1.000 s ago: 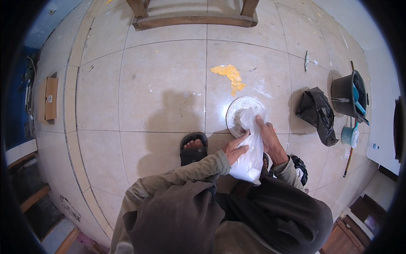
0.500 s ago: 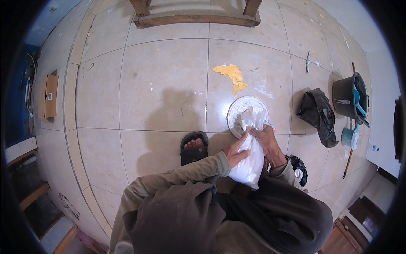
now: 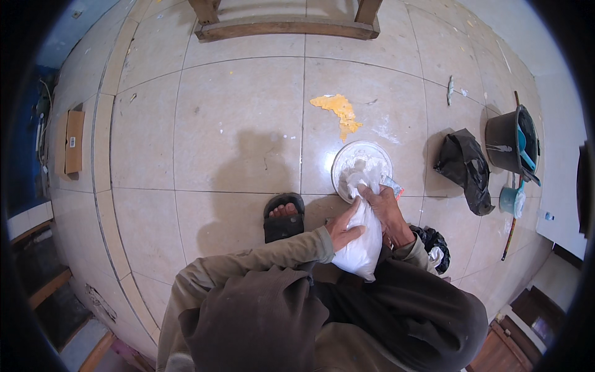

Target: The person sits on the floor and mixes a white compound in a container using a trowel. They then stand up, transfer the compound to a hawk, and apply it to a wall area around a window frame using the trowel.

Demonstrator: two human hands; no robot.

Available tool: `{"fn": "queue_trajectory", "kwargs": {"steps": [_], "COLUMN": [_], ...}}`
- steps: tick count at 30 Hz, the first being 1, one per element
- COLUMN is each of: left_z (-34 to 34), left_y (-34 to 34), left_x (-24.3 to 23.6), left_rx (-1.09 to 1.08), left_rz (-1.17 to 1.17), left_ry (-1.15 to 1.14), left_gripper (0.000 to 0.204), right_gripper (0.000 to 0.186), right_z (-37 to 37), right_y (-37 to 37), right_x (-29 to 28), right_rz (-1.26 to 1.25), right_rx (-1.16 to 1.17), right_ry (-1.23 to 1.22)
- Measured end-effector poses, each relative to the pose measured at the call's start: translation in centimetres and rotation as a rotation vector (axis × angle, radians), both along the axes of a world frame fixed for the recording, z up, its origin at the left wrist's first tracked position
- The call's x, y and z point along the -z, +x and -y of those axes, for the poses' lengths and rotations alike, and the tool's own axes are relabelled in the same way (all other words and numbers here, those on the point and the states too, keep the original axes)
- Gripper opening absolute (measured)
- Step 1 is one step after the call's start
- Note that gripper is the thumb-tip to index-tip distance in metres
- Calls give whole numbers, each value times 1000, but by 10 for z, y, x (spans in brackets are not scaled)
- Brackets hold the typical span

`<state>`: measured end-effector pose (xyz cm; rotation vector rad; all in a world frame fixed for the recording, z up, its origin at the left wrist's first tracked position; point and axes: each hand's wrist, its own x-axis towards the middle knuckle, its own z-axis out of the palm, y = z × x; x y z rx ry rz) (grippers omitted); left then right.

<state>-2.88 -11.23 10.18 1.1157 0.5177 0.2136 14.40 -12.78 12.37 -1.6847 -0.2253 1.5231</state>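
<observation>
A clear plastic bag of white powder hangs between my two hands, its full lower end near my raised knee. My left hand is closed round the bag's left side. At the gathered neck, my right hand pinches the plastic. The bag's top lies over a round white tub or lid on the floor, which has white powder or paste in it. Beside my right hand, a small printed packet shows partly; the hand covers the rest of it.
Yellow flat scraps lie beyond the tub. To the right are a black plastic bag, a dark bucket and a teal dipper. A wooden frame stands ahead; a cardboard box is at far left. My sandalled foot is left of the tub.
The bag's neck has sunk and bunched lower over the tub, and my right hand has shifted slightly down. More of the packet beside it now shows. My left hand keeps its hold.
</observation>
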Motion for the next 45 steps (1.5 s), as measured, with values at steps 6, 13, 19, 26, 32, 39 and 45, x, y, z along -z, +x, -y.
{"fn": "queue_trajectory", "kwargs": {"steps": [6, 13, 19, 26, 32, 39, 45], "left_z": [3, 7, 8, 8, 6, 17, 14], "left_y": [-4, -3, 6, 7, 16, 18, 8], "left_x": [4, 2, -3, 0, -1, 18, 22], "left_rx": [43, 36, 53, 51, 43, -59, -51], "left_rz": [0, 11, 36, 64, 17, -41, -54], "left_ry": [-24, -68, -103, -53, -78, -62, 41], "left_gripper": [80, 80, 79, 81, 87, 84, 85], "right_gripper": [26, 27, 26, 23, 22, 26, 40], "right_z": [12, 20, 23, 34, 28, 17, 28], "right_y": [2, 7, 10, 18, 21, 18, 24], "right_x": [11, 15, 5, 14, 11, -1, -8], "right_rz": [43, 88, 100, 161, 50, 85, 131], "right_rx": [-19, 0, 187, 160, 263, 195, 90], "right_ry": [7, -27, -12, 0, 98, 92, 127]}}
